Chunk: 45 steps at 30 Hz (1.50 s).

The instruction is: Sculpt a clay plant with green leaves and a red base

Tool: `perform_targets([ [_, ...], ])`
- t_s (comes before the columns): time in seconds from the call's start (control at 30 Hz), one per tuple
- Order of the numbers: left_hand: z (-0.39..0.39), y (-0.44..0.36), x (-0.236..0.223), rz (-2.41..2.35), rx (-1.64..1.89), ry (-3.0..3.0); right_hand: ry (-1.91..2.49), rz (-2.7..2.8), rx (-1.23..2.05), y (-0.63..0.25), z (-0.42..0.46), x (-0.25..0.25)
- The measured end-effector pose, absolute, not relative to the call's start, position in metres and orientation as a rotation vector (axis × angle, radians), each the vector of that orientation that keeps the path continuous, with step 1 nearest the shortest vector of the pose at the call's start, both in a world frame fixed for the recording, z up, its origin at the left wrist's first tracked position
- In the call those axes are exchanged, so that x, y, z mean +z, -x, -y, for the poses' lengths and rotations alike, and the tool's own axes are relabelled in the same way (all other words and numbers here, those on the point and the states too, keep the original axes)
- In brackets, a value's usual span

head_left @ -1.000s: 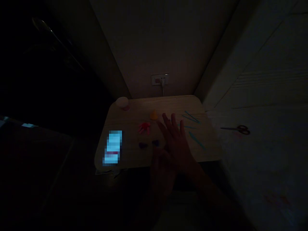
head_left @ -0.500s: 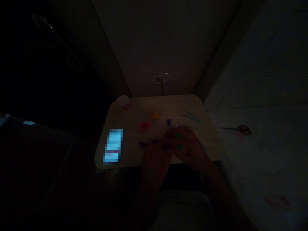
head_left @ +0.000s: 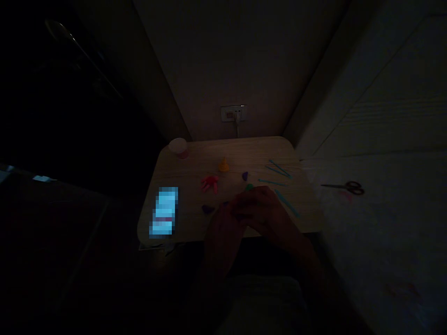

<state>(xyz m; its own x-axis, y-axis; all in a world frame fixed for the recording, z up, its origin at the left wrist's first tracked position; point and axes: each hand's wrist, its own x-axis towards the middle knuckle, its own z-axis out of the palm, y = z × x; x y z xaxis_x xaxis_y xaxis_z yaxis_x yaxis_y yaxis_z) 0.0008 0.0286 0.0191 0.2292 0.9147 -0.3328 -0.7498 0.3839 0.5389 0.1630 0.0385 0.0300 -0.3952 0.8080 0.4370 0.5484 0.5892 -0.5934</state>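
green clay lump: on the table, just beyond my right hand. left hand: meets the right, both curled narrow, perhaps for fine control; contents untellable. teal modelling tools: laid rightward, probably for easy reach.

On my feed: left hand and right hand bare; dim greyish clothing below the table, details too dark.
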Motion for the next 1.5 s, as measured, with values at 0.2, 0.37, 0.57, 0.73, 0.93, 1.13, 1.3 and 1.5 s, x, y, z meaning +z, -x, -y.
perform_targets([
  [0.2, -0.043, 0.042, 0.011, -1.183, 1.484, -0.969, 1.121, 1.911, 0.478, -0.176, -0.039, 0.027],
  [0.37, -0.053, 0.066, 0.008, -1.514, 1.134, -1.954, 1.141, 1.852, 0.497, -0.177, -0.039, 0.023],
  [0.57, -0.054, 0.053, 0.0, -1.624, 0.71, -2.27, 1.155, 1.846, 0.52, -0.174, -0.038, 0.019],
  [0.73, -0.06, 0.052, -0.008, -1.622, 0.697, -2.276, 1.155, 1.834, 0.54, -0.172, -0.037, 0.018],
  [0.93, -0.06, 0.05, -0.005, -1.523, 1.077, -1.824, 1.155, 1.75, 0.581, -0.164, -0.036, 0.019],
  [1.13, -0.057, 0.041, 0.003, -1.278, 1.301, -1.066, 1.189, 1.624, 0.662, -0.153, -0.033, 0.019],
  [1.3, -0.054, 0.037, 0.004, -1.284, 1.341, -0.955, 1.176, 1.526, 0.706, -0.147, -0.031, 0.025],
  [1.5, -0.047, 0.035, 0.009, -1.312, 1.391, -0.969, 1.093, 1.518, 0.674, -0.14, -0.031, 0.037],
])
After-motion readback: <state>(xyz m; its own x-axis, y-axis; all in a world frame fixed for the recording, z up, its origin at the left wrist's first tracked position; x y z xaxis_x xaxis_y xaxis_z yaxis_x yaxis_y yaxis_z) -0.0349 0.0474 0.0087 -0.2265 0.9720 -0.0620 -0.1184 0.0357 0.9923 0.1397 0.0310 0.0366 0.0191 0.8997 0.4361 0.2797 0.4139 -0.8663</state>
